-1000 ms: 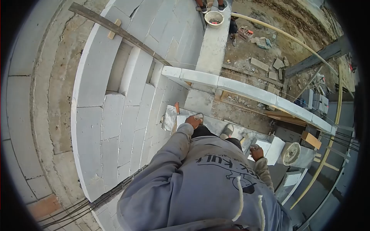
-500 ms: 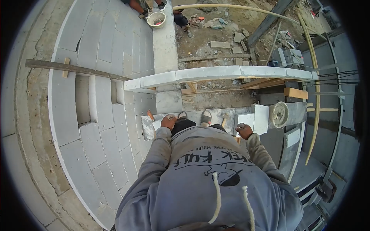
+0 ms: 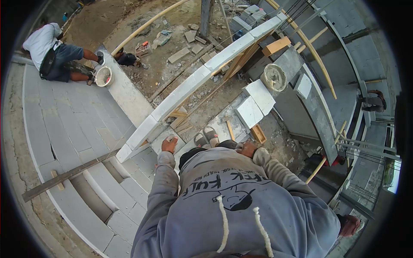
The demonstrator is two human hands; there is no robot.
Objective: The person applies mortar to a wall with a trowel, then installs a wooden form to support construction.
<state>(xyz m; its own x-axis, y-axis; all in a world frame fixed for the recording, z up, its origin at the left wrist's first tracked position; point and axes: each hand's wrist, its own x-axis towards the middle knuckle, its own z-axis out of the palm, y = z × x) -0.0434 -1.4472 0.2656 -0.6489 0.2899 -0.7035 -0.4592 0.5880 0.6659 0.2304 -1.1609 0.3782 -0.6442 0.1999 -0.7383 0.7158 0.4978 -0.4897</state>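
Observation:
My left hand (image 3: 170, 145) hovers over or rests on a pale block surface left of my sandalled feet (image 3: 206, 136). Its fingers are loosely bent and a little apart, with nothing seen in them. By my right knee is my right hand (image 3: 247, 148), its fingers partly hidden and blurred. Just ahead of it a hammer (image 3: 230, 130) lies on the grey ledge, its wooden handle showing. White lightweight blocks (image 3: 249, 112) stand beyond, next to a mortar bucket (image 3: 274, 78). A small wooden box-like piece (image 3: 258, 134) sits below the blocks.
A curved row of white blocks (image 3: 185, 92) runs across in front. On the left, a wooden board (image 3: 64, 178) crosses the block wall (image 3: 64, 124). A co-worker (image 3: 56, 53) crouches at the far left beside a white bucket (image 3: 103, 76). Bamboo poles (image 3: 316, 56) stand at right.
My view has turned right, so the scene is rotated and the co-worker at left shows more fully. My right hand has moved from beside the white blocks to near my knee.

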